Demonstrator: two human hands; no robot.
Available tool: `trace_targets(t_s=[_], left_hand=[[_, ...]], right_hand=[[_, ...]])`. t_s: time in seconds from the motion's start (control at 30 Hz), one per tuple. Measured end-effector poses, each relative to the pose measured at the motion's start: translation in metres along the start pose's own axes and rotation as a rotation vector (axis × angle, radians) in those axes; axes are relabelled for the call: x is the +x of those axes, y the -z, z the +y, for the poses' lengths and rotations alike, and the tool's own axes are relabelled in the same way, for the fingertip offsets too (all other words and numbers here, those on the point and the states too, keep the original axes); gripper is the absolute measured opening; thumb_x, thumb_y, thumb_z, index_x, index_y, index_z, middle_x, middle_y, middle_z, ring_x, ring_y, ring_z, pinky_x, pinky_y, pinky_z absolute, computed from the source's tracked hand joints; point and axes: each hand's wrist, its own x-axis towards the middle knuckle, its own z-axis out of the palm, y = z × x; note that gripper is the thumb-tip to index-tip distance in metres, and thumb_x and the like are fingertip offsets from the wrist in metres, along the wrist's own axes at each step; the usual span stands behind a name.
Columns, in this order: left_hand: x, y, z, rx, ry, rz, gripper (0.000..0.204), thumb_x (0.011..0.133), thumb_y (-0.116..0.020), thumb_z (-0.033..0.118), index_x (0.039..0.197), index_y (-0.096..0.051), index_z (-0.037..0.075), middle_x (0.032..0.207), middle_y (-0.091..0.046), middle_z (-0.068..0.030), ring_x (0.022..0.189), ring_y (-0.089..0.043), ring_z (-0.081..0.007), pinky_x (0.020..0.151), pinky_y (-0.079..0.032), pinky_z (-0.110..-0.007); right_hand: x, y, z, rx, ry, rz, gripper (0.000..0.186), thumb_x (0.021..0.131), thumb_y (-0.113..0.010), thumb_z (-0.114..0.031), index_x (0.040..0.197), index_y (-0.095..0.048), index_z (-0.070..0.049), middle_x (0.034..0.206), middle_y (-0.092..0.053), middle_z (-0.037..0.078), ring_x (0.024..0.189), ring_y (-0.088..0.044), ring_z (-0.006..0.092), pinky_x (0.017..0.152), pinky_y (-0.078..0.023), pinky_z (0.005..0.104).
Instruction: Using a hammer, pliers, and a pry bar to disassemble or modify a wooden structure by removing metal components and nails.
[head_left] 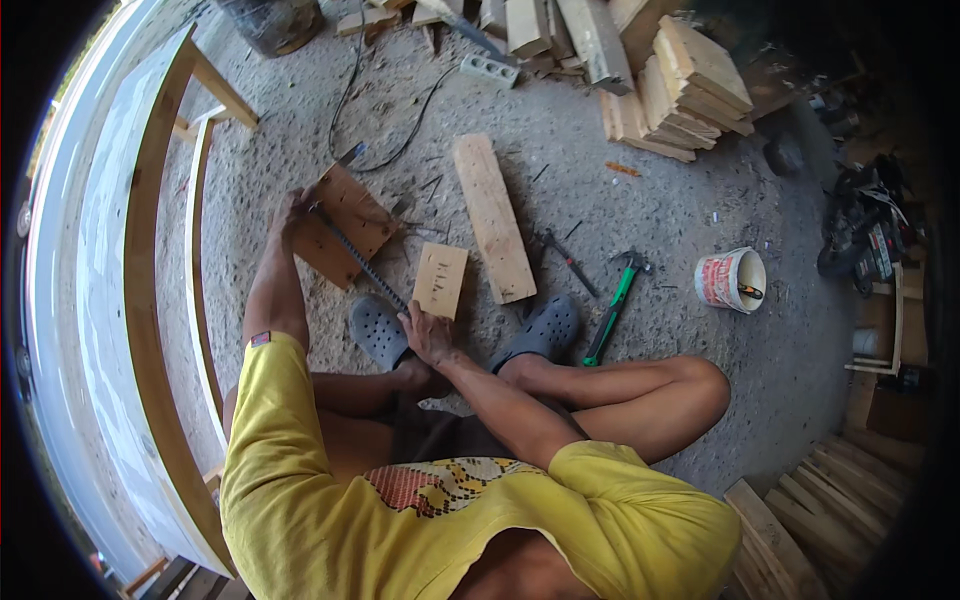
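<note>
My left hand (299, 204) is closed at the left corner of a brown wooden board (351, 232) with dark holes, at the upper end of a long dark ribbed metal rod (362, 266) that slants across it. My right hand (428, 335) is at the rod's lower end, fingers bent around it, beside a small pale wood block (440, 281) with markings. Loose nails and a black cable (395, 150) lie beyond the board. A long plank (492, 219), a small hammer (572, 266) and a green-handled hammer (612, 312) lie to the right.
My clogs (375, 330) are just below the board. A wooden frame (151, 230) stands left. Stacked timber (700, 75) and a power strip (490, 70) are ahead. A white bucket (715, 280) and a motorcycle (860, 230) are right; boards (830, 500) lie lower right.
</note>
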Motion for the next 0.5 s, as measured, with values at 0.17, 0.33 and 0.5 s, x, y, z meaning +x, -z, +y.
trace_targets(t_s=[0.17,0.33,0.5], left_hand=[[0.013,-0.008,-0.017,-0.017,0.186,-0.074,0.063,0.1,-0.048,0.07,0.118,-0.077,0.016,0.116,-0.075,-0.0172,0.115,-0.069,-0.035,0.099,-0.048,-0.046],[0.053,-0.036,-0.077,0.07,0.213,-0.064,0.052,0.098,-0.062,0.058,0.124,-0.072,0.014,0.107,-0.074,-0.0153,0.102,-0.069,-0.032,0.091,-0.05,-0.042],[0.032,-0.063,-0.119,0.174,-0.002,0.105,0.054,0.097,-0.062,0.061,0.114,-0.075,0.012,0.106,-0.076,-0.0194,0.109,-0.069,-0.0367,0.093,-0.051,-0.046]], right_hand=[[0.003,-0.001,-0.013,0.028,0.038,0.08,0.028,0.106,-0.057,-0.037,0.103,-0.05,-0.01,0.075,-0.068,0.016,0.067,-0.071,0.0416,0.057,-0.053,0.0571],[0.017,0.003,-0.011,0.1,0.035,0.106,0.026,0.105,-0.056,-0.033,0.107,-0.055,-0.008,0.078,-0.07,0.023,0.075,-0.07,0.0474,0.066,-0.052,0.0594],[0.004,0.008,0.001,0.132,-0.134,-0.096,0.031,0.106,-0.056,-0.037,0.106,-0.059,-0.006,0.086,-0.071,0.026,0.083,-0.069,0.0504,0.071,-0.055,0.0563]])
